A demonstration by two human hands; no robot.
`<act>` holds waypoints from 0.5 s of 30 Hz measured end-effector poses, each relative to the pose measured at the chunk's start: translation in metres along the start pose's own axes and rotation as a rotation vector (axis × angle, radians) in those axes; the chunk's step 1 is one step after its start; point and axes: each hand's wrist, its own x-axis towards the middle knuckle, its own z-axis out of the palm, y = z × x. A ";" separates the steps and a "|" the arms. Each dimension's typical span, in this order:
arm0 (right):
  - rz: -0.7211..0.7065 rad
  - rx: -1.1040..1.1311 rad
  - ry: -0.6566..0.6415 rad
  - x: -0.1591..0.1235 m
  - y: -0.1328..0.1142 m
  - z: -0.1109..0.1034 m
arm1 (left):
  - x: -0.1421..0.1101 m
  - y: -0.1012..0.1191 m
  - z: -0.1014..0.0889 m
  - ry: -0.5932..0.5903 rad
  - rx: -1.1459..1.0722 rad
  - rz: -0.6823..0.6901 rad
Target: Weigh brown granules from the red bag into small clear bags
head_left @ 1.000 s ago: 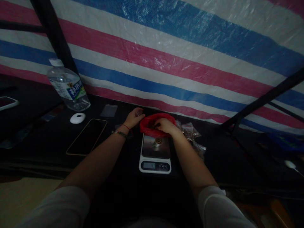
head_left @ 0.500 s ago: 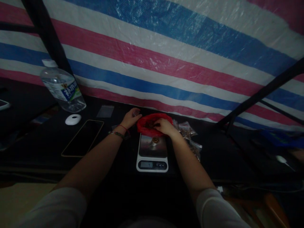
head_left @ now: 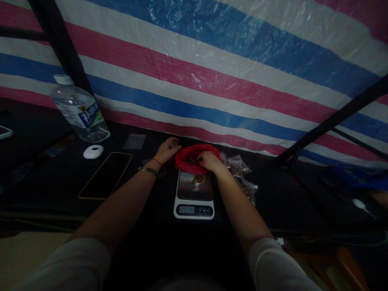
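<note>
My right hand point(head_left: 209, 161) reaches into an open red plastic bag point(head_left: 183, 163), its fingertips drawn together among dark brown bits; what they pinch is hidden. Left of the bag, my left hand point(head_left: 168, 150) curls its fingers around a small clear plastic thing point(head_left: 173, 144), too dim to name. In front of the bag lies a white digital kitchen scale point(head_left: 194, 214) with a lit display. On its metal plate stands a small round cup point(head_left: 197, 181) filled with brownish pieces. Several small zip bags point(head_left: 238, 165) of brown bits lie by my right forearm.
An empty zip bag point(head_left: 134, 142) and a phone point(head_left: 106, 176) lie at the left. Behind them are a white oval case point(head_left: 93, 152) and a large clear bottle point(head_left: 81, 111). A striped plastic sheet point(head_left: 212, 76) hangs behind the table, with dark metal posts at both sides.
My right fingers have shifted slightly within the red bag. My left hand stays in place, and the scale and cup have not moved.
</note>
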 end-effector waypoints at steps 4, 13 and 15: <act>0.015 -0.014 0.010 0.004 -0.001 0.001 | 0.000 -0.001 0.000 0.007 0.002 0.006; 0.023 0.118 0.179 -0.016 0.014 -0.001 | -0.002 0.005 -0.001 0.003 -0.008 0.001; -0.036 0.136 0.163 -0.018 0.014 0.001 | -0.003 0.006 -0.001 0.007 -0.001 -0.005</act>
